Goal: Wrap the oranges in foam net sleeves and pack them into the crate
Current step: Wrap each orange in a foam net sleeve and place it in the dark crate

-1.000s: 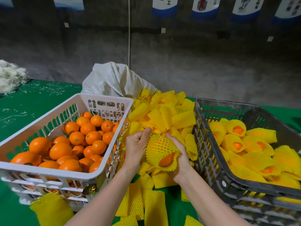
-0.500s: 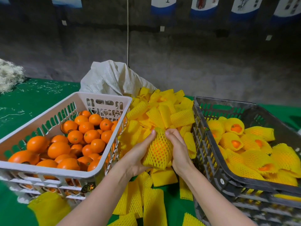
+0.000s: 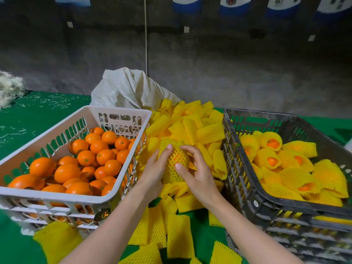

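Green cloth over the tabletop, strewn with pale shreds, backed by a rough grey wall. On the left, a white slotted crate heaped with bare glossy oranges. On the right, a dark slotted crate holding wrapped oranges, each in yellow netting with orange skin showing at the open end. Between the two crates, a loose pile of flat yellow foam net sleeves, spilling toward the near edge, with a crumpled white woven sack behind. Above that pile, one orange in a foam net sleeve: mesh stretched into open diamonds over the bulge, orange peel visible through the holes, spare netting bunched above and below. Left hand cupped against the sleeve's left side, fingertip near the top. Right hand spread over the right side, thumb pressed on the mesh front, fingers arched and partly lifted. Both hands holding the same sleeved fruit, bare forearms reaching in from the bottom edge.
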Tool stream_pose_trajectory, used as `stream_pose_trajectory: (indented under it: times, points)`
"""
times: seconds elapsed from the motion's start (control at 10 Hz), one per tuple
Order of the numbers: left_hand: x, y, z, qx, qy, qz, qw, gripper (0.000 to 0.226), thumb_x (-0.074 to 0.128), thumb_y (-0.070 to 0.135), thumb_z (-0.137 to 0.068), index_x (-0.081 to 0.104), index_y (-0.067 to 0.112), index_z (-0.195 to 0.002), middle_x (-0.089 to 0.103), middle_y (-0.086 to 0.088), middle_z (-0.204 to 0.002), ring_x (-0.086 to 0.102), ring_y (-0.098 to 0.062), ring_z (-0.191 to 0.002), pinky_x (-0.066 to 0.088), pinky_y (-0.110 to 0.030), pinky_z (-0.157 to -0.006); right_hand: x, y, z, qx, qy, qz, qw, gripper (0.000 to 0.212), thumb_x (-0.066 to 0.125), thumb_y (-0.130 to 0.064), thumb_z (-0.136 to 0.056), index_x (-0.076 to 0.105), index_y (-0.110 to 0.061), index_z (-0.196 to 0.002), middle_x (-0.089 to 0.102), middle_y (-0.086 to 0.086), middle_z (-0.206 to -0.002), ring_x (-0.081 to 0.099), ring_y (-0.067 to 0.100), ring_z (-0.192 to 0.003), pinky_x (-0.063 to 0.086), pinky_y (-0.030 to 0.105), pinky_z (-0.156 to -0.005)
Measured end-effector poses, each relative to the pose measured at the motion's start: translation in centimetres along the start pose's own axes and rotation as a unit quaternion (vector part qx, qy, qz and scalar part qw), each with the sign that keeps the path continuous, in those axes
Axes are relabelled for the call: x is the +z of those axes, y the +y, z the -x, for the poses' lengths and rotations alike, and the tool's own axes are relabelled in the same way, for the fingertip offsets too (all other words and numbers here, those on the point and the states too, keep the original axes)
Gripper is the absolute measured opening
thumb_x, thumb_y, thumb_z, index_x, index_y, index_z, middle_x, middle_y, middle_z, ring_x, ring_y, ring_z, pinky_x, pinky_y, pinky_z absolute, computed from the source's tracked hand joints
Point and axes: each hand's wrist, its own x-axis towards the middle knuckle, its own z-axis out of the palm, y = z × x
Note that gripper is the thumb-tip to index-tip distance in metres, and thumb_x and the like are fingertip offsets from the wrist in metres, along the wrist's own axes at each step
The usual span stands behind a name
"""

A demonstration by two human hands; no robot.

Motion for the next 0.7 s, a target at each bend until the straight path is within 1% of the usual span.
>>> stream_pose_trajectory:
  times: [0.1,0.2,0.3,0.4,0.5,0.6,0.7]
  points:
    - [0.0,0.0,-0.2,-0.008,-0.017,-0.015,1.0,0.044,0.038,0.041,-0.099,0.049,0.015,-0.132,0.054,-0.006,-0.114,0.055,-0.011,-0.081,0.045,-0.031,-0.077,0.3,-0.6,0.2,-0.036,-0.031,0.064,0.997,0.054,0.067,-0.031,-0.077,0.038,-0.044,-0.121,0.047,-0.008,-0.129,0.043,0.003,-0.121,0.037,0.014,-0.097]
    - [0.6,0.2,-0.6,-0.025,-0.01,0.002,1.0,0.052,0.035,0.049,-0.098,0.049,0.014,-0.134,0.058,-0.001,-0.1,0.056,-0.012,-0.082,0.046,-0.032,-0.079,0.0,-1.2,-0.1,-0.02,0.005,0.094,0.995,0.063,0.075,-0.019,-0.071,0.04,-0.033,-0.121,0.045,-0.004,-0.125,0.043,0.006,-0.116,0.037,0.013,-0.092]
    - [2.0,0.2,-1.0,-0.008,-0.03,0.026,0.999,0.055,0.03,0.064,-0.093,0.051,0.023,-0.125,0.06,0.005,-0.104,0.06,-0.01,-0.089,0.049,-0.032,-0.084,-1.7,-2.1,-0.4,-0.041,0.077,0.107,0.99,0.06,0.077,-0.017,-0.065,0.042,-0.028,-0.113,0.047,-0.004,-0.115,0.045,0.005,-0.107,0.039,0.015,-0.088]
    - [3.8,0.0,-1.3,0.056,-0.051,0.011,0.997,0.058,0.022,0.063,-0.096,0.054,0.022,-0.122,0.063,0.007,-0.108,0.06,-0.011,-0.097,0.048,-0.035,-0.087,-5.2,-3.1,-0.8,-0.066,0.135,0.099,0.984,0.059,0.073,-0.026,-0.064,0.036,-0.038,-0.108,0.045,-0.017,-0.109,0.043,-0.004,-0.105,0.035,0.009,-0.089]
    - [7.8,-1.0,-1.1,0.155,-0.038,-0.021,0.987,0.032,0.037,0.037,-0.102,0.063,0.017,-0.106,0.069,0.0,-0.099,0.064,-0.015,-0.09,0.051,-0.028,-0.077,-10.2,-3.1,-1.9,-0.065,0.204,0.083,0.973,0.057,0.073,-0.027,-0.064,0.038,-0.029,-0.109,0.042,-0.022,-0.106,0.042,-0.012,-0.1,0.033,0.003,-0.083]
    - [12.5,-1.9,-1.2,0.269,-0.058,-0.138,0.952,0.025,0.042,0.008,-0.1,0.059,0.022,-0.087,0.065,0.003,-0.082,0.06,-0.017,-0.077,0.05,-0.028,-0.067,-16.2,-1.3,-3.7,-0.034,0.268,0.112,0.956,0.057,0.078,-0.016,-0.066,0.042,-0.019,-0.11,0.046,-0.01,-0.104,0.047,0.002,-0.096,0.038,0.012,-0.082]
    - [17.9,-2.9,-2.7,0.34,-0.151,-0.35,0.859,0.022,0.042,0.006,-0.098,0.063,0.013,-0.093,0.066,-0.005,-0.087,0.062,-0.028,-0.086,0.05,-0.038,-0.076,-22.6,1.7,-5.9,0.063,0.312,0.195,0.928,0.06,0.077,-0.013,-0.067,0.043,-0.018,-0.116,0.044,0.003,-0.112,0.046,0.019,-0.1,0.035,0.021,-0.079]
